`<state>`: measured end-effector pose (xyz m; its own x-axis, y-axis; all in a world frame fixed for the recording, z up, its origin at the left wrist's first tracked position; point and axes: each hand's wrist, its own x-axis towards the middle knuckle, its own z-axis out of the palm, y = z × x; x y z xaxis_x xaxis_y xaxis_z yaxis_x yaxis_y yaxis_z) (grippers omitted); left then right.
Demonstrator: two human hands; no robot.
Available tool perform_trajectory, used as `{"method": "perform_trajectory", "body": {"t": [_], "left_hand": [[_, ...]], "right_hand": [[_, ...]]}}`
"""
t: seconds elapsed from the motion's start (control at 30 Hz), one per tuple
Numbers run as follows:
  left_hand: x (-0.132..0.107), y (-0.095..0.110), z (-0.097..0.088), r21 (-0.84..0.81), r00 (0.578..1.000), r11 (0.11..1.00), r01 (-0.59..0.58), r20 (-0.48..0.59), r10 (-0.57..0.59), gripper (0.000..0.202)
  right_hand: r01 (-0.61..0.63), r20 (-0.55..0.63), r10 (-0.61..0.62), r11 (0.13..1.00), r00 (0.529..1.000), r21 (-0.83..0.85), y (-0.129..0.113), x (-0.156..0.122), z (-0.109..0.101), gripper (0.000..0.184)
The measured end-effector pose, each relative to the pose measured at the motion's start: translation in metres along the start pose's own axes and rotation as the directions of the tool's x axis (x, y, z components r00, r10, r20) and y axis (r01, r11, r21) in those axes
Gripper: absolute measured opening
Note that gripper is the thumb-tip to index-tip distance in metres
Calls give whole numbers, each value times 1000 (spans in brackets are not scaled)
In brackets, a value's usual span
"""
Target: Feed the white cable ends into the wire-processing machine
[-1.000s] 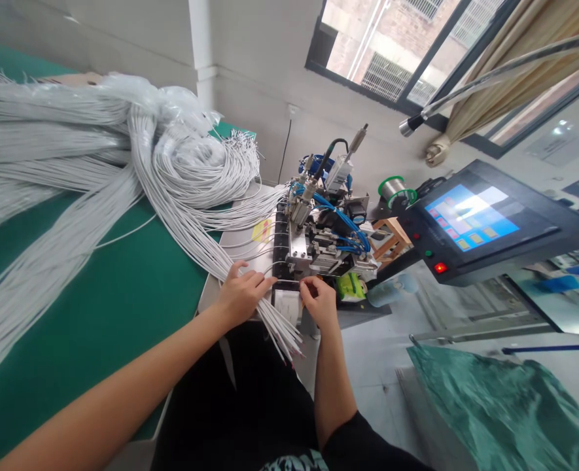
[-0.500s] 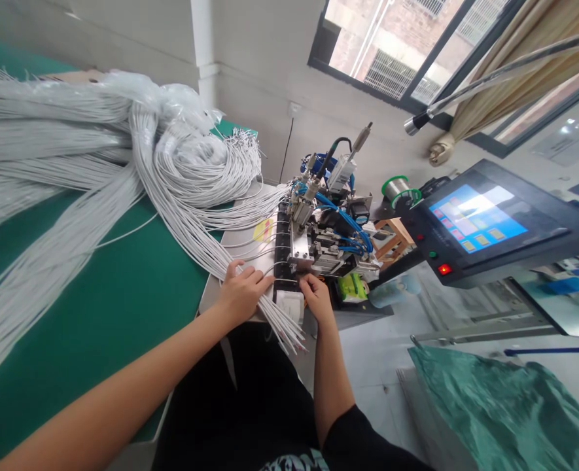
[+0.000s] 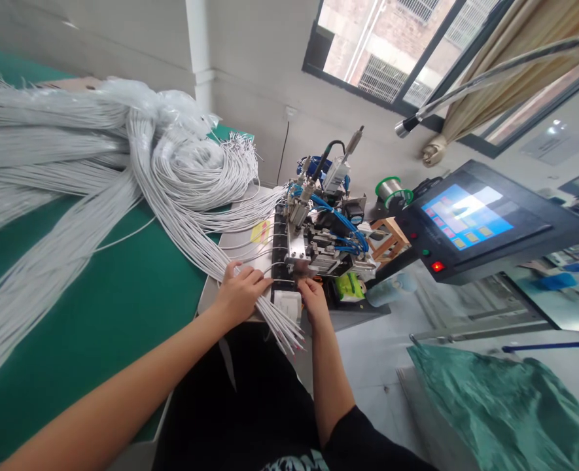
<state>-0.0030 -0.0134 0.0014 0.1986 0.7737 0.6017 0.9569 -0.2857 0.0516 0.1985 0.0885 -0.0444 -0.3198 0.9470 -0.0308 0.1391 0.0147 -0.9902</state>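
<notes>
A bundle of white cables runs under my left hand, its loose ends fanning out toward my lap. The left fingers are bent over the bundle, and the thumb and index finger pinch one white cable laid across the black feed strip of the machine. At the other end of that cable, my right hand is closed in a pinch beside the metal head. The machine has cylinders and blue air hoses. Several more cables lie in its strip, farther from me.
More white cables are heaped on the green table at left. A control screen with a lit red button stands at right, near a wire spool. A white box sits just below the strip. Green sheeting lies lower right.
The view has shifted slightly. Both hands keep their places at the cable; a part at the machine head above my right fingers now looks blurred.
</notes>
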Motion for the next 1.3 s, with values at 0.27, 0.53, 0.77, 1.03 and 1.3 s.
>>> {"method": "perform_trajectory", "body": {"t": [0.27,0.53,0.77,1.03,1.3], "left_hand": [[0,-1,-1,-11,998,1000,10,-57,-11,23],[0,-2,-7,-59,990,997,-58,-135,50,26],[1,-2,-11,-98,990,994,-51,-139,37,23],[-4,-3,-6,-101,991,994,-41,-130,27,25],[-1,-8,-6,-132,961,955,-265,-116,250,25]], "right_hand": [[116,-77,-131,978,988,-176,-19,-22,-13,34],[241,145,-211,942,967,-232,-60,-56,-16,31],[423,528,-186,826,829,-373,-88,-74,-13,28],[504,586,-211,767,782,-396,-85,-74,-14,32],[349,287,-255,869,923,-351,-83,-71,-26,22]]}}
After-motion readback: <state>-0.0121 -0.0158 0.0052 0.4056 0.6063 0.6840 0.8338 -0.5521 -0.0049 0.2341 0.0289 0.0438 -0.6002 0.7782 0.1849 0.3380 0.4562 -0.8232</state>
